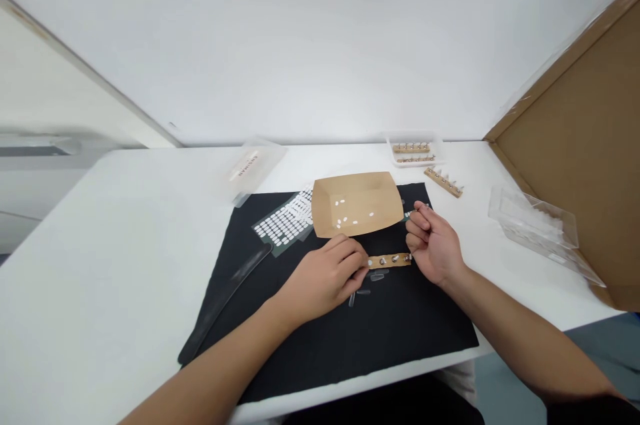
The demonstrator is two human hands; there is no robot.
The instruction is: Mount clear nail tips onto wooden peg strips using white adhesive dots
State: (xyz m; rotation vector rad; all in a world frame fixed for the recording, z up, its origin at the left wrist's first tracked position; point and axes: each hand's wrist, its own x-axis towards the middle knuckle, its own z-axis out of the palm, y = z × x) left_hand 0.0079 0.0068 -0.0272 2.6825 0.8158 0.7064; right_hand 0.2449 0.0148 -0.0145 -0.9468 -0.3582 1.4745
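Black cloth spreads across the white table, a dark curved tool along its left side and several clear slips near its middle. The left hand bends over the left end of a studded strip, fingertips bunched close; whether they grip it cannot be told. Beside the strip's other end, the right hand is curled, thumb and forefinger nearly meeting – what they hold, if anything, is too small to tell. Beyond sits a brown tray with loose white ovals, beside sheets of ovals; farther off, another strip and a plastic box.
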